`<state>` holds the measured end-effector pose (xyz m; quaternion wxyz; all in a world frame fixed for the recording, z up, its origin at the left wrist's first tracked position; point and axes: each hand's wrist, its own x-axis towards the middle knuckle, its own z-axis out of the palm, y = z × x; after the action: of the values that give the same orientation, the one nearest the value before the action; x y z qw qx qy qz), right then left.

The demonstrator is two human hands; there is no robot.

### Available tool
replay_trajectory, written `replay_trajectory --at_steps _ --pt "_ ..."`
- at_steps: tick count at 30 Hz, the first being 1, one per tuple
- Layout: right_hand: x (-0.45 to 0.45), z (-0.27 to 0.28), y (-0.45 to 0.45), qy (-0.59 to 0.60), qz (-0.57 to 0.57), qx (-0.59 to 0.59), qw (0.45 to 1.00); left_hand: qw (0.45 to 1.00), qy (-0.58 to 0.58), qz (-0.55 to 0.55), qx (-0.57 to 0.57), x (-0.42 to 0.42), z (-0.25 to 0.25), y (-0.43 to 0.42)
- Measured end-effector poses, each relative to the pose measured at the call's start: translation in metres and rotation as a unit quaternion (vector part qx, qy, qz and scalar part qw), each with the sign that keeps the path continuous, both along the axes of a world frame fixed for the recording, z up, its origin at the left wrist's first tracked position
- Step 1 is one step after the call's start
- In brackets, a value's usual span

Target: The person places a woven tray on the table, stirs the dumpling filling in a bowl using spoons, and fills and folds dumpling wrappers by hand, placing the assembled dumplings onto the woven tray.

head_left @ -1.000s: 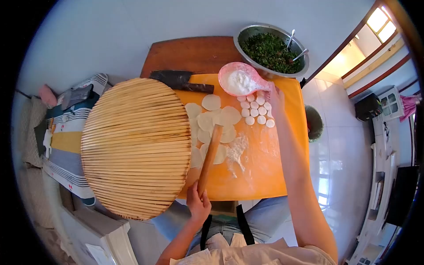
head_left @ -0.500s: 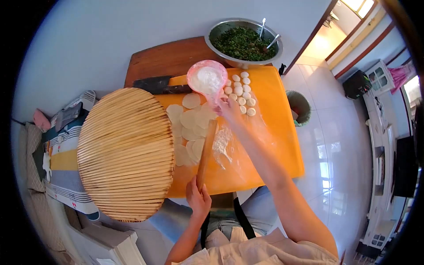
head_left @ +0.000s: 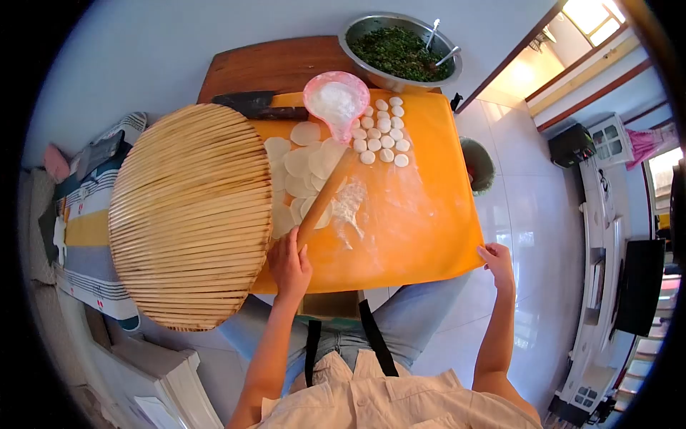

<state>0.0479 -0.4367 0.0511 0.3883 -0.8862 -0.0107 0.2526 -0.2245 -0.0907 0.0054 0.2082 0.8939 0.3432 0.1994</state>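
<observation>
A wooden rolling pin (head_left: pixel 326 196) slants over the orange mat (head_left: pixel 421 222), its lower end gripped in my left hand (head_left: pixel 290 264). My right hand (head_left: pixel 496 260) pinches the mat's near right corner. Flat round dough wrappers (head_left: pixel 305 163) lie overlapping left of the pin, partly under it. Several small dough pieces (head_left: pixel 384 125) sit in rows beyond it. Next to them rests a pink scoop (head_left: pixel 336 102) of white flour, its handle toward me. Loose flour (head_left: pixel 348 207) is smeared on the mat right of the pin.
A large round slatted tray (head_left: pixel 189 218) covers the left side. Behind the mat lie a dark cleaver (head_left: pixel 246 105) and a metal bowl (head_left: pixel 400 53) of chopped green filling with two spoons. A bin (head_left: pixel 477 164) stands on the floor at the right.
My right hand has let go of the pink scoop, now left beside the dough pieces, and moved down to the mat's corner. My left hand still holds the rolling pin, now more tilted.
</observation>
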Motion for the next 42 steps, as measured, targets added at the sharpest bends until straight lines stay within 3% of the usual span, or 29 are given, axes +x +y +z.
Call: replay_trajectory --at_steps 2,5,7,9,11,17,21,28,31,32,36,39,42 --pt "0.008 0.021 0.028 0.023 0.031 0.049 0.998 0.998 0.003 -0.014 0.057 0.012 -0.001 0.006" --pt "0.018 0.048 0.090 0.088 -0.013 0.297 0.951 0.999 0.019 -0.011 0.037 0.031 0.002 0.022" --pt "0.035 0.046 0.124 0.109 -0.052 0.361 0.924 1.000 -0.010 0.015 -0.008 0.040 0.003 0.032" --pt "0.038 0.061 0.172 0.100 -0.015 0.415 0.904 0.997 -0.046 0.031 -0.047 0.042 -0.001 0.037" --pt "0.047 0.056 0.210 0.030 -0.020 0.322 0.946 0.992 -0.087 0.037 -0.080 0.035 -0.013 0.040" --pt "0.071 0.011 0.299 0.041 0.046 0.276 0.959 0.995 -0.009 0.088 -0.056 -0.002 0.008 -0.004" --pt "0.100 -0.032 0.322 0.053 0.088 0.219 0.970 0.992 -0.039 0.108 -0.058 -0.011 0.001 -0.032" --pt "0.102 -0.038 0.330 0.039 0.041 0.273 0.960 0.993 -0.074 0.084 -0.041 -0.007 -0.005 -0.045" --pt "0.098 -0.029 0.332 0.100 0.082 0.256 0.958 0.996 -0.054 0.065 -0.030 -0.001 0.005 -0.041" --pt "0.112 -0.052 0.333 0.126 0.113 0.291 0.942 0.997 -0.045 0.055 -0.023 0.001 0.008 -0.041" --pt "0.104 -0.024 0.304 0.093 0.102 0.284 0.949 0.999 -0.019 0.029 -0.018 0.016 0.025 -0.042" --pt "0.105 -0.024 0.264 0.072 0.086 0.313 0.943 0.998 -0.031 0.011 -0.052 0.052 0.035 -0.036" --pt "0.102 -0.030 0.234 0.057 0.079 0.305 0.947 1.000 0.024 -0.018 -0.005 0.105 0.036 -0.019"
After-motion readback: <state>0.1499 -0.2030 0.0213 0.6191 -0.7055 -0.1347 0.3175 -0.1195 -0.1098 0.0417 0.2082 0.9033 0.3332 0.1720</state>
